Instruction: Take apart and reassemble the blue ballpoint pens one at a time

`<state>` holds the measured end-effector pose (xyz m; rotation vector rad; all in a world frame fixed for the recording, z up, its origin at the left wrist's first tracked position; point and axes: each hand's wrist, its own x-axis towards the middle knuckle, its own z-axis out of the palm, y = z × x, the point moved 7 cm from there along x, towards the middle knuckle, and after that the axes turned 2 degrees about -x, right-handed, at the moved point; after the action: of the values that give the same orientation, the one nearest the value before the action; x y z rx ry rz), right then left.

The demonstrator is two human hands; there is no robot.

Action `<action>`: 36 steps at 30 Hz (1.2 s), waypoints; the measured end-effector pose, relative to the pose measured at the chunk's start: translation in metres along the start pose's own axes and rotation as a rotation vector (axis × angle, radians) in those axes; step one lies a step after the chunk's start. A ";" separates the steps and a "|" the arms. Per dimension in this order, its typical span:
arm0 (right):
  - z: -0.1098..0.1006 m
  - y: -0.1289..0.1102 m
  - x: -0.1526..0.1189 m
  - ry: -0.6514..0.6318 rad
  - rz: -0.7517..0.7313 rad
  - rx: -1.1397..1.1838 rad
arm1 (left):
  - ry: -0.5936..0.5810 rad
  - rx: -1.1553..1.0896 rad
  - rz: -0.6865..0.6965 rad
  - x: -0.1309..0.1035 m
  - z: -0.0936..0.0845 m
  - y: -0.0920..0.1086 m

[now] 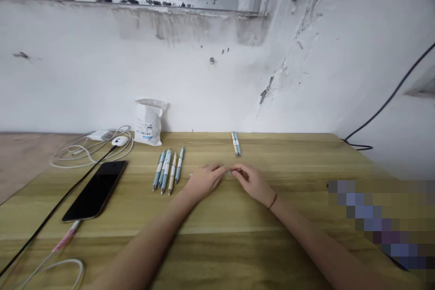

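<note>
My left hand [205, 179] and my right hand [250, 181] meet just above the middle of the wooden table [220, 258]. A slim pen [229, 172] lies sideways between them, mostly covered by my fingers; a thin end shows left of my left hand. My left fingers are closed around it, and my right thumb and fingers pinch its right end. Left of my hands, several blue and cream click pens [165, 172] lie roughly side by side, points toward me. Beyond my hands, a pair of pens [235, 144] rests close together near the wall.
A black phone [95, 190] with a plugged-in cable [66, 238] is on the left. Behind it are a white charger [100, 135], a small white device [120, 141] and coiled white cords. A white plastic packet [148, 122] stands by the wall. The right side is pixelated.
</note>
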<state>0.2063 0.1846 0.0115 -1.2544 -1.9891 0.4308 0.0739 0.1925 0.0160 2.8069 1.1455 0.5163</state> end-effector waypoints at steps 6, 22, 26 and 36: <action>-0.003 0.002 -0.001 0.058 -0.015 -0.024 | 0.028 -0.005 -0.021 0.000 0.000 -0.002; -0.007 0.005 -0.001 0.096 0.040 0.046 | 0.017 -0.018 -0.040 -0.001 -0.001 -0.002; -0.003 0.004 -0.001 0.052 0.040 0.080 | 0.016 -0.031 -0.026 0.000 -0.001 -0.001; -0.002 0.013 -0.002 0.073 0.074 0.103 | 0.007 -0.060 -0.032 0.000 0.000 -0.003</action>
<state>0.2163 0.1885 0.0040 -1.2643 -1.8401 0.5102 0.0720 0.1948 0.0154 2.7337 1.1546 0.5495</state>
